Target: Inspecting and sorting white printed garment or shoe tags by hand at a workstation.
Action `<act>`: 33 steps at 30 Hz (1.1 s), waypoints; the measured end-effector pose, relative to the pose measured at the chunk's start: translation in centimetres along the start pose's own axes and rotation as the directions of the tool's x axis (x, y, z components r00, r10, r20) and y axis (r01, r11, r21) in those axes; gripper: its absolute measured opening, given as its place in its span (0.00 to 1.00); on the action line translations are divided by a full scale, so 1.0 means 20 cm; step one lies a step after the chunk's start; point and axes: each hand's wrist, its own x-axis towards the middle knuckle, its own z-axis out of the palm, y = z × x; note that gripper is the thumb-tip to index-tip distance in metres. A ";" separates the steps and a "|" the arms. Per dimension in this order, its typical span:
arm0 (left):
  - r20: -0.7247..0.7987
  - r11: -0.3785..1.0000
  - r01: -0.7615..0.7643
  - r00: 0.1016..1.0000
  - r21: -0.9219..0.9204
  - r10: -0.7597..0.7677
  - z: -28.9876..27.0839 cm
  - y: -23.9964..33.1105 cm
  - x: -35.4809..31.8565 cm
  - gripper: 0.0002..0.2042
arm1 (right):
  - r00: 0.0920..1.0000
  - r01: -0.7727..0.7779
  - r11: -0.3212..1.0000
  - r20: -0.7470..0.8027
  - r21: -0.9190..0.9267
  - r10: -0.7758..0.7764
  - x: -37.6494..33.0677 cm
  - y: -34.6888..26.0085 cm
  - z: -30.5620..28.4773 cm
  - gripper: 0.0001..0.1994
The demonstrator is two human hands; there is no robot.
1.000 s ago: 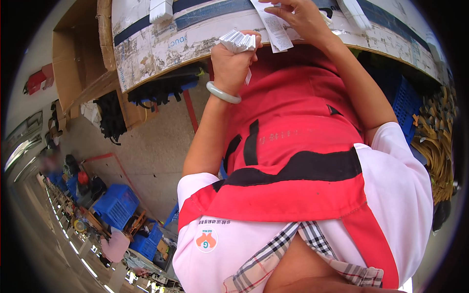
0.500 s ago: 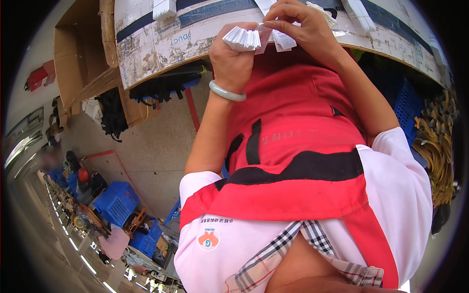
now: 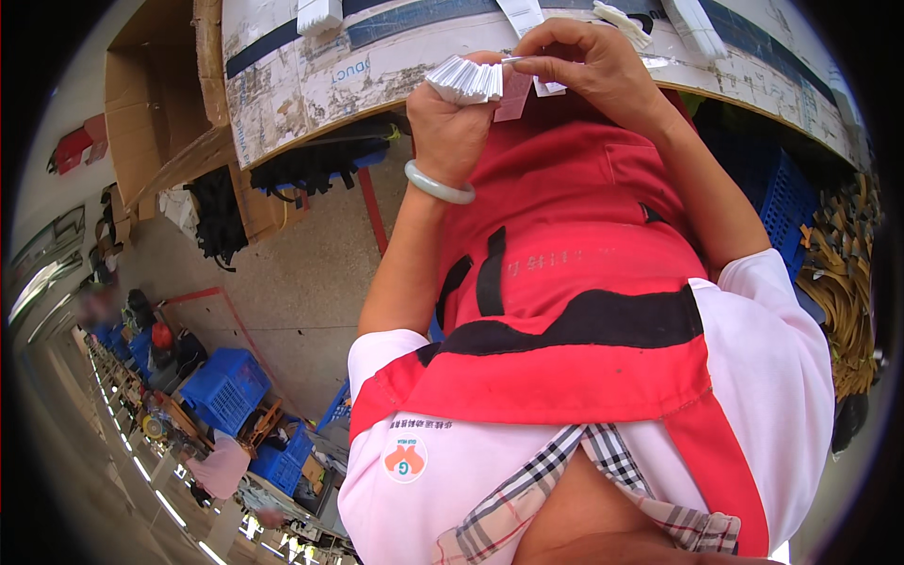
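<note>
My left hand [image 3: 444,132], with a pale bangle at its wrist, is closed around a fanned stack of white labels [image 3: 463,81] just off the table's near edge. Thumb and forefinger of my right hand [image 3: 603,71] pinch the edge of a thin label at the stack's right side. Between the hands hangs a see-through slip [image 3: 513,100], the red apron showing through it. Part of a white printed label [image 3: 549,88] shows below my right fingers; whether it is held or hanging I cannot tell.
On the worn white table [image 3: 292,89] lie a white label strip [image 3: 521,13], a label bundle [image 3: 319,15], another bundle [image 3: 694,26] and a crumpled white cloth-like piece [image 3: 623,24]. A cardboard box [image 3: 155,94] stands left; a blue crate [image 3: 786,200] and hanging brownish strips [image 3: 843,282] are right.
My right hand has come slightly down, its fingertips still near the stack. The printed label beneath it shows less, and the see-through slip hangs lower.
</note>
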 end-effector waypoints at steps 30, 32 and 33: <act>0.322 0.659 0.543 0.840 -0.521 -0.438 -0.01 -0.04 -0.04 0.07 | 0.972 0.205 0.937 -0.050 -0.282 -0.228 -0.08 -0.02 0.13 0.16; 0.211 0.647 0.576 0.805 -0.499 -0.554 0.02 -0.02 -0.03 0.06 | 0.957 0.245 0.891 -0.054 -0.383 -0.286 -0.11 -0.01 0.17 0.17; 0.158 0.682 0.550 0.821 -0.483 -0.549 0.04 -0.03 -0.02 0.07 | 0.958 0.248 0.867 -0.026 -0.432 -0.287 -0.12 0.01 0.19 0.18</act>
